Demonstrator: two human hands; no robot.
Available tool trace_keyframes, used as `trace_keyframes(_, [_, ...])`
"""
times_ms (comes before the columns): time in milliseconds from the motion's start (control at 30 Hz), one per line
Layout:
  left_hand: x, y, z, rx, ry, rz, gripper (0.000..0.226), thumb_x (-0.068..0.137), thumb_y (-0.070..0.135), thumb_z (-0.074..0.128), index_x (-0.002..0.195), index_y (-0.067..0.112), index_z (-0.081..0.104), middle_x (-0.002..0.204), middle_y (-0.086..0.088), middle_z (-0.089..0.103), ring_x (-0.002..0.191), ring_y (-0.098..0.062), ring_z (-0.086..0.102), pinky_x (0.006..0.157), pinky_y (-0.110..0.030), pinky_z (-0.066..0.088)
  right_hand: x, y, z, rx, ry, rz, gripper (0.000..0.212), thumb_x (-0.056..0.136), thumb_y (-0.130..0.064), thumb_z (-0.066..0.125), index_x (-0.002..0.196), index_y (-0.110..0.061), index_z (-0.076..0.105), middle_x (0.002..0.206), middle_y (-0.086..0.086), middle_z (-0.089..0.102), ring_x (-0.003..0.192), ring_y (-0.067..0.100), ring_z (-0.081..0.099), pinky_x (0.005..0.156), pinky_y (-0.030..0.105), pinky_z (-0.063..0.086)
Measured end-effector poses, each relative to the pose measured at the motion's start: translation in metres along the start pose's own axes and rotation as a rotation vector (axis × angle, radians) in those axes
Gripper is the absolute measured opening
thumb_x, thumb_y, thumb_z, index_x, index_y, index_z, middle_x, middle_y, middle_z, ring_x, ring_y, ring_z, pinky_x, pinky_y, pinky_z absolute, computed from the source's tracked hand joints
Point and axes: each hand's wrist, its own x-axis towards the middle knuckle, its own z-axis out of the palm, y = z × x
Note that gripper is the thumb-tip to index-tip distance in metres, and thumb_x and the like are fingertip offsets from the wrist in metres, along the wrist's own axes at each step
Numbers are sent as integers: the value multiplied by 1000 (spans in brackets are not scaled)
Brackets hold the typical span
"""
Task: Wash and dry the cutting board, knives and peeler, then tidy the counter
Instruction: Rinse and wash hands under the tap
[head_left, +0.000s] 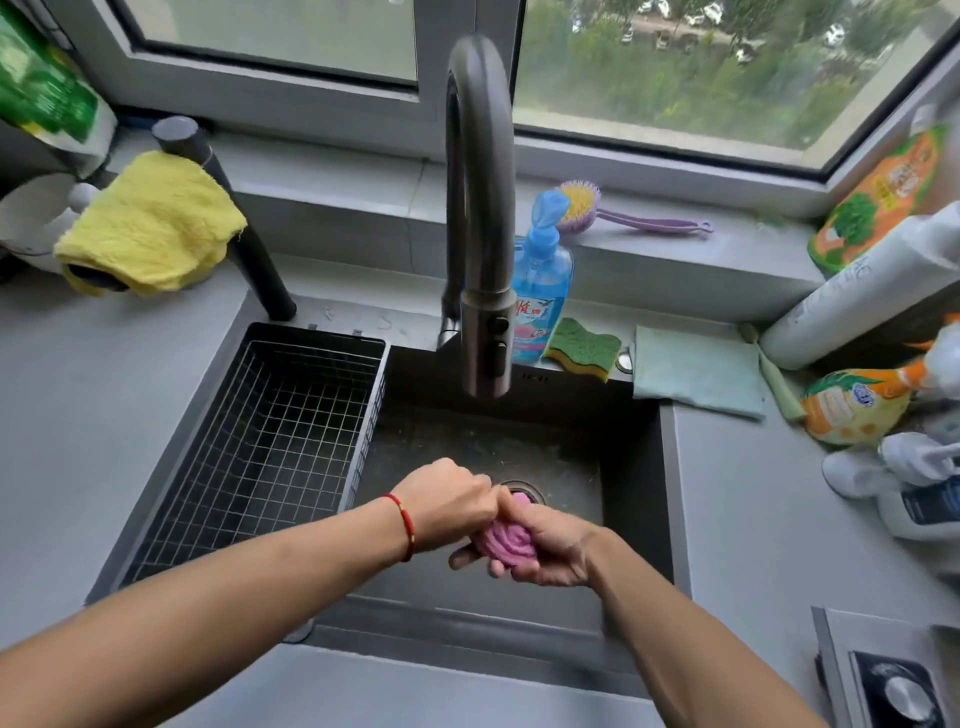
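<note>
Both hands wringing pink cloth, mid-sink

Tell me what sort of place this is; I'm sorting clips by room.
Most likely a home kitchen: a dark sink under a tall faucet, blue dish soap and a scrub sponge behind it.

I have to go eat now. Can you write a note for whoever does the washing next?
Both hands wring a pink cloth over the sink: left hand grips one end, right hand the other.
No water shows at the tap.
Wire basket in the sink holds nothing.
Cutting board, knives and peeler: not in view, so their state can't be told.
Left: finish wringing, tidy the counter.
</note>
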Motion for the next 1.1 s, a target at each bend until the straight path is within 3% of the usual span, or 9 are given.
trace_keyframes(200, [25, -1, 1, -46, -287, -84, 23, 84, 38, 70, 95, 17, 72, 98, -11, 75, 87, -36, 73, 63, -33, 43, 1, -14, 3, -1062, 215, -30, 25, 79, -35, 78, 83, -15, 64, 68, -1, 62, 54, 11, 54, 48, 26, 45])
trace_keyframes(333, [29, 4, 9, -282, -412, -339, 30, 77, 40, 75, 99, 20, 71, 100, -8, 73, 87, -31, 71, 64, -30, 45, 17, -4, 4, -1681, 471, -210, 20, 89, -36, 64, 94, -17, 68, 88, 10, 72, 79, 28, 67, 70, 39, 56])
trace_keyframes(500, [16, 13, 13, -879, -593, -509, 12, 71, 22, 69, 70, 15, 61, 65, -4, 64, 44, -17, 54, 41, -20, 41, 14, 11, -9, -1875, 601, -342, 30, 94, -39, 61, 110, -15, 55, 107, 10, 69, 93, 36, 63, 69, 40, 42])
trace_keyframes(633, [-5, 2, 8, -1249, -528, -603, 21, 81, 9, 68, 97, 18, 57, 75, -9, 59, 46, -19, 55, 42, -25, 45, 0, 11, -10, -1436, 636, -256, 33, 80, -31, 72, 106, -21, 54, 101, 0, 61, 89, 24, 60, 71, 35, 44])
trace_keyframes(767, [-8, -1, -2, -629, -124, -399, 15, 89, 28, 62, 100, 27, 52, 100, -7, 68, 87, -35, 65, 69, -38, 54, -25, -7, -10, -217, 380, -228, 49, 70, -46, 74, 101, -8, 68, 103, 13, 67, 85, 23, 59, 70, 33, 46])
trace_keyframes(867, [-10, 0, -13, -326, 246, -172, 23, 87, 22, 69, 106, 23, 56, 90, -2, 61, 71, -29, 64, 55, -34, 44, -20, 1, -1, 271, 124, -185, 70, 90, -65, 63, 121, -3, 67, 123, 22, 64, 104, 30, 62, 95, 53, 50])
trace_keyframes(933, [-9, -2, -22, -183, 326, -93, 20, 83, 21, 74, 98, 19, 62, 81, -2, 57, 56, -26, 61, 44, -29, 35, -10, 12, 9, 435, -145, -194, 75, 92, -59, 65, 142, -3, 56, 143, 30, 51, 130, 43, 51, 108, 71, 37])
trace_keyframes(1000, [-10, -9, -26, -29, 300, -78, 14, 84, 26, 73, 90, 18, 63, 75, -1, 57, 50, -22, 61, 41, -26, 31, -4, 14, 16, 474, -255, -189, 67, 96, -30, 70, 152, -5, 43, 154, 34, 37, 132, 50, 50, 102, 61, 50])
trace_keyframes(1100, [-9, -17, -25, 172, 190, 0, 7, 85, 23, 66, 82, 18, 63, 70, -2, 65, 54, -25, 67, 45, -27, 31, -1, 1, 16, -22, -66, -111, 42, 91, -17, 75, 128, -8, 58, 110, 18, 68, 61, 13, 56, 41, 16, 47])
